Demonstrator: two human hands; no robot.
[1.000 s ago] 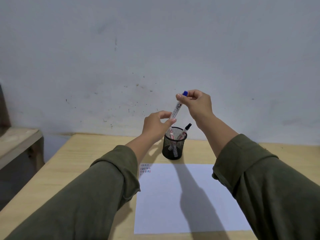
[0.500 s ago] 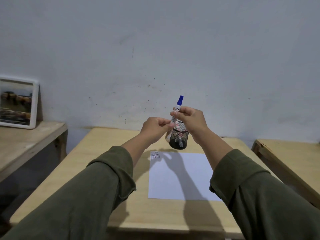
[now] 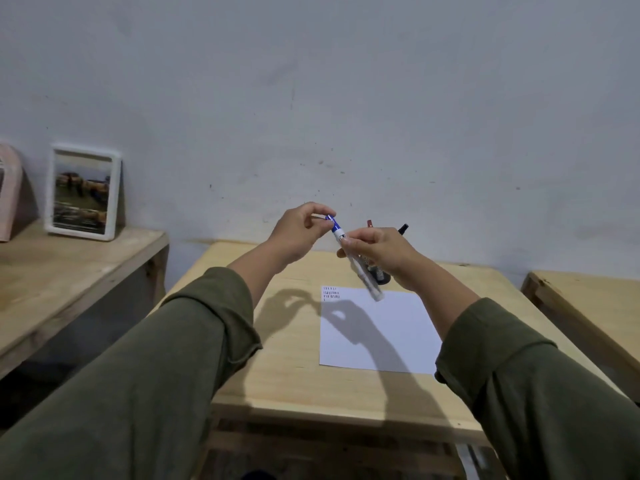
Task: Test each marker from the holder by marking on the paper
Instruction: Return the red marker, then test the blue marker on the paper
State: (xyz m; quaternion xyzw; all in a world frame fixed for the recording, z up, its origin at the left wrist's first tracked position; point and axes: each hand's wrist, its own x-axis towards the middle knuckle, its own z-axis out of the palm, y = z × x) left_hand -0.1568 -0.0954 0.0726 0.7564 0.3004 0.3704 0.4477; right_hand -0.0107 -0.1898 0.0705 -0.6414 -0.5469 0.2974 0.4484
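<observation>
right hand (image 3: 381, 252) closed around the barrel of a blue-capped marker (image 3: 353, 256), held tilted above the table (image 3: 277, 358). left hand (image 3: 299, 230) pinches the blue cap end between thumb and fingertips. mesh holder (image 3: 381, 273), partly hidden behind the right hand, stands just beyond the paper (image 3: 398, 344), with two more markers in it.

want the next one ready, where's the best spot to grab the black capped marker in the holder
Take the black capped marker by its cap end, the only part showing above the right hand, which hides most of the holder. It leans up and to the right, so come from above and pinch with fingers either side, lifting along its tilt. The red capped marker stands apart to its left.
</observation>
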